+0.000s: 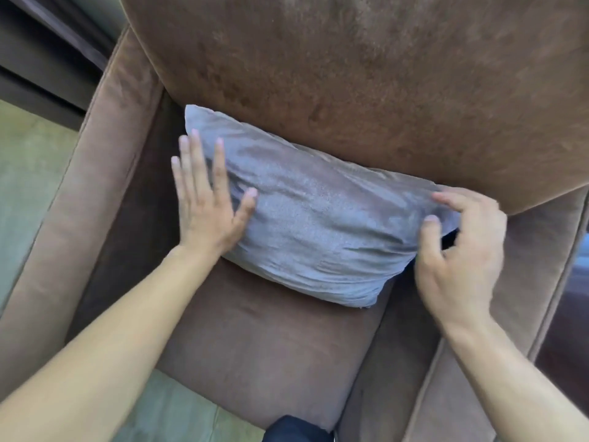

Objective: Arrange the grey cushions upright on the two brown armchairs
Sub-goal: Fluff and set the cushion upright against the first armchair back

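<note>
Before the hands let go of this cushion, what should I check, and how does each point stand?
1. Grey cushion on the seat of the brown armchair: ok.
2. Its top edge leans on the backrest: ok.
3. Left hand flat and open on its left end: ok.
4. Right hand pinching the right corner with curled fingers: ok.
5. Standing upright unaided: cannot tell.
6. Second armchair and cushion: not in view, cannot tell.

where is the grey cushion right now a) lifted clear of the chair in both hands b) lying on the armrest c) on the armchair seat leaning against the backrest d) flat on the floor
c: the grey cushion sits on the seat with its top edge against the backrest.
</note>
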`<action>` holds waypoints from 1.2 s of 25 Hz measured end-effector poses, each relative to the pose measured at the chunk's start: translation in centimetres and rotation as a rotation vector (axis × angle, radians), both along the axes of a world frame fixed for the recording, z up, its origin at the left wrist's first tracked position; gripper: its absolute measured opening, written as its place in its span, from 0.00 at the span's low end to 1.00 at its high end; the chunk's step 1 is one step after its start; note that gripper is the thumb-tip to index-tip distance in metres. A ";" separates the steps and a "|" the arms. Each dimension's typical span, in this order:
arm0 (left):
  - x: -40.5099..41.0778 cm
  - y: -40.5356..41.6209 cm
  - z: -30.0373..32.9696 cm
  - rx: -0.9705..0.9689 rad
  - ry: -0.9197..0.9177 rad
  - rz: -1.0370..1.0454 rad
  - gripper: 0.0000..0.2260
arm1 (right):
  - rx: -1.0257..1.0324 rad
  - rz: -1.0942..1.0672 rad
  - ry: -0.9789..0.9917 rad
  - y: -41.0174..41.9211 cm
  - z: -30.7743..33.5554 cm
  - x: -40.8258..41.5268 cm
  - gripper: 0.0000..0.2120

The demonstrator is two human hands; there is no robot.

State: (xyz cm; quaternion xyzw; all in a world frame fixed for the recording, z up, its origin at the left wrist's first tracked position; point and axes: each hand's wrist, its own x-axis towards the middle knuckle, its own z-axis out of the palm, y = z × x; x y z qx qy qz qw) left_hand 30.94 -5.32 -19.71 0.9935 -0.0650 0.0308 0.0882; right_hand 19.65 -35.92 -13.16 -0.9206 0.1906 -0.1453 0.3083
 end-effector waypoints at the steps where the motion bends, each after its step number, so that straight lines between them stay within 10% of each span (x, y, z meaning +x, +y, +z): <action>1: -0.5 -2.3 -0.1 0.017 -0.029 -0.237 0.37 | -0.110 0.202 0.026 1.6 -1.1 0.3 0.18; 4: -0.3 -3.9 -1.7 0.175 -0.035 -0.349 0.34 | -0.458 0.601 0.268 2.7 -4.7 1.7 0.35; 9: 1.5 6.5 -1.5 0.071 0.153 0.605 0.34 | -0.589 0.479 0.355 -7.3 -5.2 -3.7 0.40; 15: -4.1 -5.0 -1.3 0.136 0.024 -0.558 0.34 | -0.510 0.778 0.179 5.1 -5.1 -1.9 0.36; 21: -7.6 8.6 -3.0 0.352 0.365 0.259 0.33 | -0.729 0.889 0.491 -5.6 -8.4 -7.1 0.45; 30: -17.4 -0.5 3.3 0.300 0.673 0.320 0.33 | -0.342 0.660 0.627 -6.4 -5.0 -11.4 0.32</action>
